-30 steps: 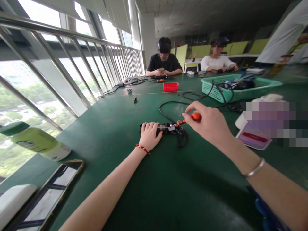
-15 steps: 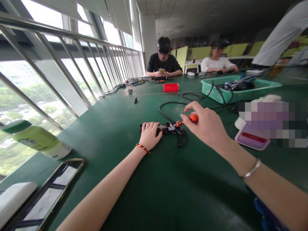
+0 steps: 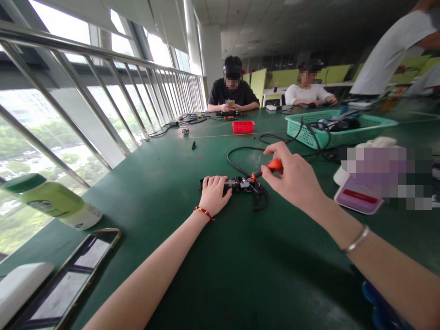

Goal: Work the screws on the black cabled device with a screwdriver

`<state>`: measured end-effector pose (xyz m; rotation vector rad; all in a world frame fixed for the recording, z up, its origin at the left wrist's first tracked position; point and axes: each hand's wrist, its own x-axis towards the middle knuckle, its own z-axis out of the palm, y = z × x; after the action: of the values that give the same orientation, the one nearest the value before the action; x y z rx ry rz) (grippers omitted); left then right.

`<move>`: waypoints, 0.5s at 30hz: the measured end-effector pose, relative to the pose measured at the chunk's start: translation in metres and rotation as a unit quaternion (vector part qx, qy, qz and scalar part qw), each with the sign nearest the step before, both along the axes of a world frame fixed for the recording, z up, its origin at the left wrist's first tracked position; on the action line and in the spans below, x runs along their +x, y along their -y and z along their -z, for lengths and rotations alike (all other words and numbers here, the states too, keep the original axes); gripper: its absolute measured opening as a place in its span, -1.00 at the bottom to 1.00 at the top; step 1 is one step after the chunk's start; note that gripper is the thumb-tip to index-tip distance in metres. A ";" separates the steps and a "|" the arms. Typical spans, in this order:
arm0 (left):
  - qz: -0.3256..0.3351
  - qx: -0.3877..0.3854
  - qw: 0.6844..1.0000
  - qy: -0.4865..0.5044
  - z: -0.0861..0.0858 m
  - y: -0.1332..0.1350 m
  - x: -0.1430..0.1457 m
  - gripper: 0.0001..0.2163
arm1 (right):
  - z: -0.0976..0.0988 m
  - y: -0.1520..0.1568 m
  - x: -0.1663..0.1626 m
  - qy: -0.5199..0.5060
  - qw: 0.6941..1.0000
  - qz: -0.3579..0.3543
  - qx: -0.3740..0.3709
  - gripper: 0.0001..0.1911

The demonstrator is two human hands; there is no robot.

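My left hand lies over a black elongated device on the green table, its fingers curled across the body. The device's right part is open, with small parts and thin wires showing. A black cable loop hangs off that end. An orange and black screwdriver is in my right hand, thumb against the handle and index finger arched above it. The screwdriver slants down leftward to the open part of the device; whether its tip sits in a screw is too small to tell.
Beyond my hands are a red tray and a teal basket of cables. A phone and a green-capped bottle are at left; a purple-cased item is at right. Two people sit across; another stands bending at right.
My right thumb has come against the screwdriver handle, and the handle has shifted slightly. My left hand stays on the device. The standing person at right has moved.
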<state>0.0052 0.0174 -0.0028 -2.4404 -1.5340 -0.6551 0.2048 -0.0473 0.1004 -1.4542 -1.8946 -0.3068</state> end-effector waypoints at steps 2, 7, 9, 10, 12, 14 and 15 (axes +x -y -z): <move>0.001 0.002 1.000 -0.001 0.000 0.000 0.000 -0.69 | -0.002 0.000 0.001 -0.017 1.000 -0.006 0.001 -0.66; 0.000 0.001 1.000 -0.002 -0.001 0.001 0.000 -0.69 | -0.003 0.001 0.002 0.039 0.998 0.038 -0.034 -0.79; -0.001 -0.003 1.000 -0.002 -0.001 0.001 0.000 -0.69 | -0.003 0.001 0.002 0.057 0.996 0.055 -0.042 -0.74; -0.001 -0.004 1.000 -0.001 -0.001 0.001 0.000 -0.69 | -0.003 0.001 0.002 0.057 0.996 0.054 -0.038 -0.76; -0.001 -0.002 1.000 0.000 -0.001 0.000 0.000 -0.69 | -0.003 0.001 0.001 0.039 0.999 0.031 -0.016 -0.79; 0.000 0.001 1.000 0.001 -0.001 -0.001 0.000 -0.69 | -0.003 0.002 0.000 0.018 1.000 0.002 0.007 -0.70; 0.001 0.001 1.000 0.001 0.000 -0.001 0.000 -0.69 | -0.003 0.002 0.000 0.014 1.000 -0.005 0.014 -0.69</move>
<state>0.0054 0.0186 -0.0023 -2.4401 -1.5326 -0.6603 0.2045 -0.0491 0.1039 -1.4280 -1.9118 -0.3486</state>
